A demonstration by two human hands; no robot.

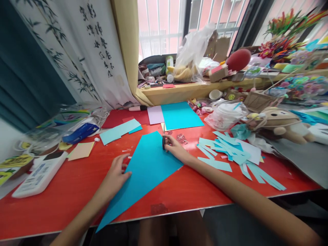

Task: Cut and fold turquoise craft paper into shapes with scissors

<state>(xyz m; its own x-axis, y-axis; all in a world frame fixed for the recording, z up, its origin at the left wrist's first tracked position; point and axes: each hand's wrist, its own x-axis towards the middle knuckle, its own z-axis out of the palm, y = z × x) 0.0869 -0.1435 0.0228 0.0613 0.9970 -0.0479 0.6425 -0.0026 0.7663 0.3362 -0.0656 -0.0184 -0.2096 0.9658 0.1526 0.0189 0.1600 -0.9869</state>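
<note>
A large blue sheet of paper (151,167) lies slantwise on the red table, its lower left corner reaching past the front edge. Over its upper right part, my right hand (175,149) is closed on a pair of scissors (164,141) with dark handles, the blades pointing away from me. My left hand (116,176) rests at the sheet's left edge, fingers bent and apart, the thumb touching the paper. Whether the scissor blades are apart is too small to tell. Behind the sheet lie a brighter blue sheet (181,116) and a lilac sheet (155,115).
Pale blue paper strips (230,150) are heaped on the right, near a plush toy (282,124) and a plastic tub in a bag (225,114). On the left are a white device (41,176), a blue packet (80,133) and light blue paper (119,131). A cluttered windowsill (153,95) runs behind.
</note>
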